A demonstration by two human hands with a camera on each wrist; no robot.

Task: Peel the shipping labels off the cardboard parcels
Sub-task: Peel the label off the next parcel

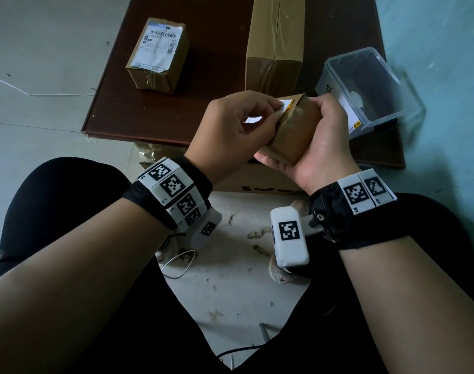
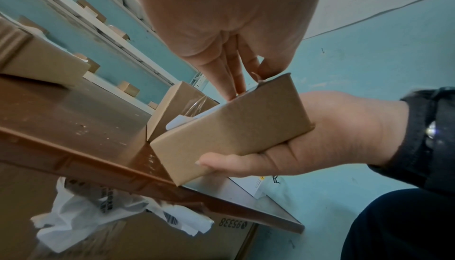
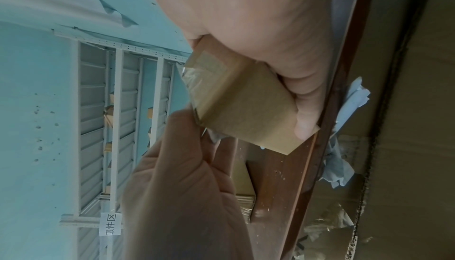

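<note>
Dark-brown wood forms the bench (image 1: 154,112) where parcels wait: a tall taped carton (image 1: 275,41) stands at the back, a clear plastic bin (image 1: 370,87) sits to its right, and a smaller parcel (image 1: 159,54) with its shipping label still stuck on top lies to the left. Held above the near edge, a small cardboard parcel (image 1: 293,130) rests in the right hand (image 1: 322,147), whose fingers wrap its underside and far end. The left hand (image 1: 230,130) pinches the parcel's label (image 1: 284,106) at the upper corner, where a white flap appears lifted. Peeling looks under way on this parcel; the next move likely calls for a steady, low pull along the face, right hand bracing, lest the paper tear.
</note>
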